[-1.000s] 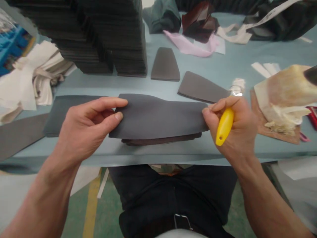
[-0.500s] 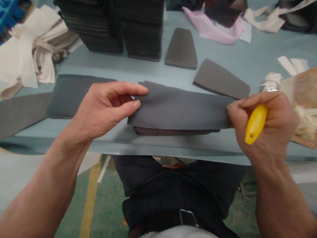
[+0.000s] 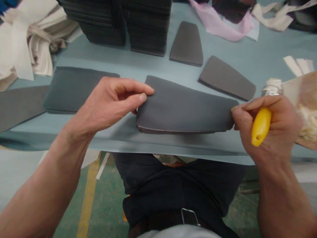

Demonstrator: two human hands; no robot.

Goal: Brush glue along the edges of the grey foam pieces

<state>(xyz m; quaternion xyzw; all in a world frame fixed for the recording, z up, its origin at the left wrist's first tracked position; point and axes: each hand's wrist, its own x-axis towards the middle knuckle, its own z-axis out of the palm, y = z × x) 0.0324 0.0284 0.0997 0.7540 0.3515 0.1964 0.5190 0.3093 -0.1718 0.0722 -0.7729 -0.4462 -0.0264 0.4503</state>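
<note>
A long grey foam sheet [image 3: 183, 105] lies on a thin stack of like pieces near the front edge of the pale blue table [image 3: 247, 66]. My left hand [image 3: 111, 102] pinches the sheet's left end between thumb and forefinger. My right hand [image 3: 267, 129] is closed round a yellow-handled tool [image 3: 260, 126], and its thumb and forefinger also grip the sheet's right end. The tool's working end is hidden behind the hand.
Two small grey trapezoid pieces [image 3: 187, 44] [image 3: 226, 78] lie beyond the sheet. Tall stacks of dark sheets [image 3: 119, 19] stand at the back. A flat grey stack [image 3: 71, 88] lies left, white cloth [image 3: 27, 43] far left, pink fabric [image 3: 218, 23] behind, a brown board with pale scraps [image 3: 304, 105] right.
The top sheet has come down flush onto the stack beneath, hiding the darker pieces that showed below it. Both hands kept their hold on its ends. The view shifted slightly.
</note>
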